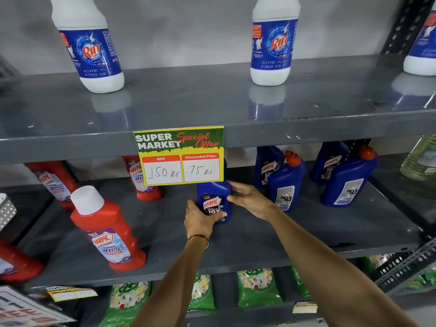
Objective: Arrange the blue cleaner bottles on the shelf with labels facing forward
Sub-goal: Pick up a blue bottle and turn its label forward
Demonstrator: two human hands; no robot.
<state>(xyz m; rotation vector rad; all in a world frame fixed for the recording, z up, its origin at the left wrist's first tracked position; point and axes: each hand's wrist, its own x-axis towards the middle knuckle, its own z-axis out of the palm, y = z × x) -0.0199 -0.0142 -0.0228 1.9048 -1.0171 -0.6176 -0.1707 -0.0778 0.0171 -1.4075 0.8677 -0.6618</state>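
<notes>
A blue Harpic bottle [213, 200] stands on the middle grey shelf [259, 237], its front label towards me and its top hidden behind a price card. My left hand [200, 218] grips its lower left side and my right hand [247, 198] holds its right side. To the right, two blue bottles [286, 185] [346, 182] with red caps show their back labels. Behind each stands another blue bottle [267, 166] [330, 164] with its front label showing.
Red Harpic bathroom cleaner bottles [111, 234] fill the left part of the shelf. A price card [180, 154] hangs from the upper shelf edge, where white Rin bottles [271, 41] stand. Green packets [258, 286] lie below. A pale bottle [422, 159] sits far right.
</notes>
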